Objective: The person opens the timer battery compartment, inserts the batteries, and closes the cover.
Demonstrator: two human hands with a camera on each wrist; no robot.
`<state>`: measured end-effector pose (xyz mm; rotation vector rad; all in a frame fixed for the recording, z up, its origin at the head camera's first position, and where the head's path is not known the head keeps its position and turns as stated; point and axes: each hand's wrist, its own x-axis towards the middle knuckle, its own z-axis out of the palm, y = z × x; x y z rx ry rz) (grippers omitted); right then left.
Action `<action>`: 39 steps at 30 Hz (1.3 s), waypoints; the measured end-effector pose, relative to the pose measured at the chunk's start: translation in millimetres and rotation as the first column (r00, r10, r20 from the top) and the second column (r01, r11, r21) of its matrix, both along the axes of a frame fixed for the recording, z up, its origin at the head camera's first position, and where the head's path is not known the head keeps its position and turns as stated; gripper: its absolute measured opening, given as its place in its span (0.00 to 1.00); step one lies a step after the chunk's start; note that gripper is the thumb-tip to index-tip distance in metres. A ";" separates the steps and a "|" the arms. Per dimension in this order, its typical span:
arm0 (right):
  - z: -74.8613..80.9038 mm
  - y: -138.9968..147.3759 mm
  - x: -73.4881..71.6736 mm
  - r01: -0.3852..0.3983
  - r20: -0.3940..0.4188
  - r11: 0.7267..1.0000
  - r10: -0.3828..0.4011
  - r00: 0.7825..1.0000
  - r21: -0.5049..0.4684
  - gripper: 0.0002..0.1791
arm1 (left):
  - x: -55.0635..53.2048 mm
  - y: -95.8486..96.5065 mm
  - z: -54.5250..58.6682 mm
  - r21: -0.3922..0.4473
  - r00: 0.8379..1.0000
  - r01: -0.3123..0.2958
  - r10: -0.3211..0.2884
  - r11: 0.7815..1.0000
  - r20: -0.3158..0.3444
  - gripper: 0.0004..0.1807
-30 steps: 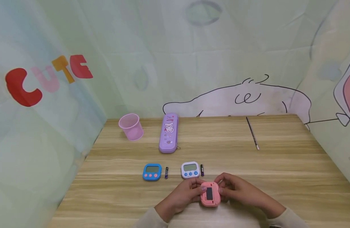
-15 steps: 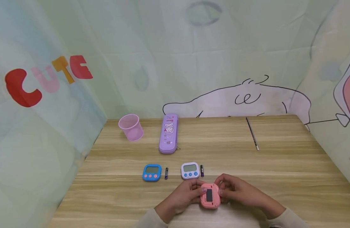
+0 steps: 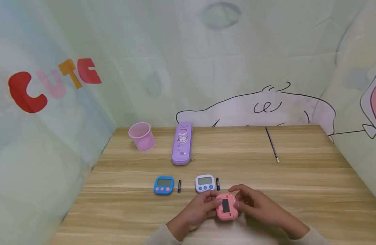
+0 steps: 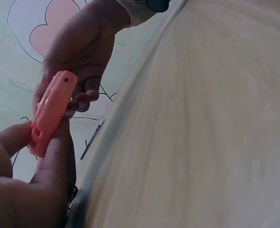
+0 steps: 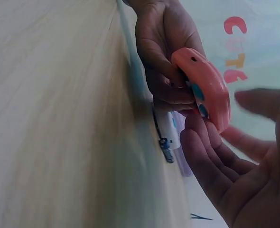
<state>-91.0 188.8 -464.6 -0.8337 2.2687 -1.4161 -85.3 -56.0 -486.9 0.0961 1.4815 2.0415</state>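
Observation:
A pink digital timer is held back side up above the table's near edge, a dark rectangle on its back. My left hand grips its left side, thumb on the back and fingers underneath. At the opposite side is my right hand, thumb by the edge and fingers curled beneath. In the right wrist view that thumb is blurred, close to the timer, while the fingers touch the underside. Teal buttons show on the downward face. Behind the hands lie a white timer and a small battery.
A blue timer lies further left, with another battery beside it. Toward the back stand a pink cup and a purple pencil case. A pencil lies at the back right of the wooden table.
The pink timer has risen slightly and tilted a little in the hands. My right index finger has lifted and straightened somewhat. The left hand keeps its hold.

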 end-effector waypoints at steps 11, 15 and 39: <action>4.7 -3.6 3.9 -0.027 -0.048 1.000 0.027 0.999 0.000 0.35 | -0.1 1.5 11.0 0.029 0.999 0.027 -0.026 0.999 -0.029 0.21; 4.1 -1.7 2.4 -0.018 -0.059 1.000 0.019 0.998 0.022 0.34 | -1.0 1.5 13.6 -0.019 0.999 0.023 -0.024 1.000 -0.049 0.21; 11.9 4.1 1.1 -0.038 -0.023 0.984 0.034 0.999 -0.173 0.17 | 1.7 0.5 31.7 -0.392 0.829 -0.004 -0.216 0.920 -0.515 0.45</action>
